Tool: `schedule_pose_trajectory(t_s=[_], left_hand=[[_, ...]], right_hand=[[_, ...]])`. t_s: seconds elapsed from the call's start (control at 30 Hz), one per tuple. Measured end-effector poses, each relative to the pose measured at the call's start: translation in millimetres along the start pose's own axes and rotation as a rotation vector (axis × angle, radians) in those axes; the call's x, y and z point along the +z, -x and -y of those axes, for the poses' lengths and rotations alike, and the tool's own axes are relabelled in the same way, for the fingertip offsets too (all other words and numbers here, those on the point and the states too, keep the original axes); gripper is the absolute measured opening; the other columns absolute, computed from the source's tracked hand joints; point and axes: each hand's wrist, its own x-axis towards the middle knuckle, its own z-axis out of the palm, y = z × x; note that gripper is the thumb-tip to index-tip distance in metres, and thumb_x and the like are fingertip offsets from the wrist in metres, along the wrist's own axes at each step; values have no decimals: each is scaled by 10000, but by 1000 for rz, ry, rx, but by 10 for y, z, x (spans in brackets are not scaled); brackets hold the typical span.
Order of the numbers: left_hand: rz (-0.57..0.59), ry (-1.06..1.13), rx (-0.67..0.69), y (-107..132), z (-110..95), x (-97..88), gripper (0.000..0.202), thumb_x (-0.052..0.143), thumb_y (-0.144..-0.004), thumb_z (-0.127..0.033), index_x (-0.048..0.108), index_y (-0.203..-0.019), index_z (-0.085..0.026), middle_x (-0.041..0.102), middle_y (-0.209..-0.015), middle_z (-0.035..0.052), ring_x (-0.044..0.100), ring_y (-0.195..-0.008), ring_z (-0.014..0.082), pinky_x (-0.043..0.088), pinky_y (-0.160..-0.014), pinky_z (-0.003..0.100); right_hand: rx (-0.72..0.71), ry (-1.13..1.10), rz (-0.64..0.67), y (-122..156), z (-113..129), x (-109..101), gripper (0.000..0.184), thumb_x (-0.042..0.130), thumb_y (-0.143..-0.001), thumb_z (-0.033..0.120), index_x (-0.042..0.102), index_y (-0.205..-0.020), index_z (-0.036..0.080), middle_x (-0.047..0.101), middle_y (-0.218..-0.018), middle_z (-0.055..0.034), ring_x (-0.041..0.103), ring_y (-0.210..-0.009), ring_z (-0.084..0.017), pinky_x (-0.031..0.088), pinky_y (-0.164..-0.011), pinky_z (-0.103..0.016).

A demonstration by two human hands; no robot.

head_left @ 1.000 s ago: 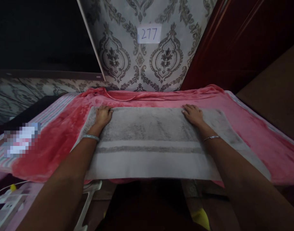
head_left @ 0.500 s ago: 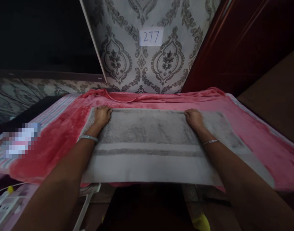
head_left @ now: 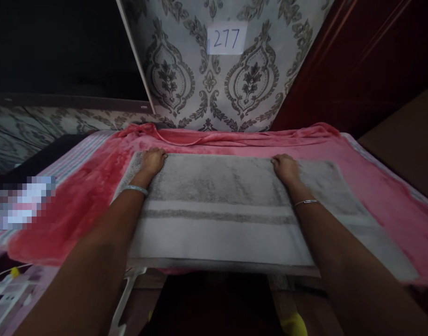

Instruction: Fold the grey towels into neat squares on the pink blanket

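A grey towel [head_left: 221, 214] with a darker stripe lies spread on a pink blanket [head_left: 77, 200]. My left hand [head_left: 152, 161] rests at the towel's far edge near its left corner, fingers curled over the edge. My right hand [head_left: 285, 167] sits at the far edge right of the middle, fingers also bent round the edge. Each wrist wears a thin bangle. The towel's near edge hangs level with the front of the surface.
A patterned grey wall panel [head_left: 214, 84] with a paper label "277" [head_left: 227, 38] stands behind. Dark red wood [head_left: 357, 65] rises at the right. A striped cloth [head_left: 77, 158] lies under the blanket at left. A yellow object [head_left: 293, 323] sits low in front.
Both hands slid to the towel's far edge and their fingers curled over it. The view tilted slightly.
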Motion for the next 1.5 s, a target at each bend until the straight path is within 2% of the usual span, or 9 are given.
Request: schedule_pose_trajectory(t_s=[0.33, 0.5, 0.63, 0.7, 0.87, 1.07, 1.23, 1.4, 1.5], left_hand=[[-62, 15, -17, 42, -22, 39, 364, 417, -953, -297, 718, -1096, -151, 714, -1150, 182, 600, -1162, 346, 408, -1018, 505], [17, 67, -44, 101, -80, -46, 439, 388, -972, -291, 640, -1289, -121, 647, -1333, 201, 546, -1285, 358, 366, -1086, 519], [-12, 126, -36, 309, -7, -153, 476, 392, -1016, -290, 505, -1437, -99, 555, -1478, 180, 455, -1396, 339, 241, -1186, 558], [-30, 163, -26, 436, 72, -210, 480, 369, -1051, -326, 471, -1437, -60, 515, -1522, 159, 404, -1434, 328, 189, -1211, 563], [-30, 240, -65, 657, 262, -297, 577, 312, -1074, -433, 470, -1377, 32, 409, -1594, 137, 330, -1459, 351, 215, -1211, 531], [-40, 267, -167, 851, 335, -272, 523, 477, -1026, -392, 516, -1365, 4, 461, -1561, 135, 372, -1441, 336, 281, -1220, 515], [-75, 330, -274, 1059, 427, -273, 545, 549, -973, -280, 475, -1428, 11, 509, -1523, 162, 442, -1384, 287, 325, -1200, 484], [30, 300, -385, 1362, 409, -428, 533, 522, -963, -268, 530, -1407, 27, 606, -1408, 200, 571, -1225, 253, 432, -1112, 431], [33, 274, -360, 1613, 402, -475, 554, 532, -925, -283, 555, -1405, -7, 628, -1378, 196, 587, -1221, 272, 445, -1101, 438]], right_hand=[[-16, -51, -44, -25, -96, 74, 377, 457, -937, 283, 752, -1126, 143, 706, -1118, -192, 617, -1049, -332, 467, -933, -476], [-53, -61, 22, 18, -164, 55, 430, 449, -934, 260, 694, -1268, 145, 683, -1229, -206, 599, -1145, -356, 457, -986, -532], [-75, -40, 3, 279, -262, -67, 555, 452, -961, 327, 510, -1494, 183, 542, -1482, -176, 435, -1383, -383, 351, -1093, -619], [-39, -10, 63, 442, -290, -187, 582, 440, -988, 361, 444, -1542, 184, 457, -1564, -165, 360, -1444, -376, 303, -1126, -622], [12, -11, 182, 735, -316, -477, 549, 388, -1057, 380, 446, -1541, 129, 357, -1621, -210, 280, -1483, -367, 239, -1145, -617], [42, -55, 180, 958, -416, -639, 540, 407, -1068, 407, 492, -1515, 115, 356, -1613, -237, 287, -1478, -382, 212, -1134, -647], [67, -29, 186, 1172, -682, -723, 558, 417, -1053, 410, 497, -1511, 102, 374, -1602, -246, 275, -1493, -387, 248, -1137, -645], [50, 4, 140, 1481, -1006, -741, 582, 427, -1020, 395, 511, -1488, 58, 447, -1544, -276, 378, -1453, -364, 322, -1149, -570], [-11, 15, 71, 1814, -1081, -766, 565, 411, -1004, 402, 581, -1418, 58, 520, -1487, -266, 459, -1403, -354, 357, -1151, -529]])
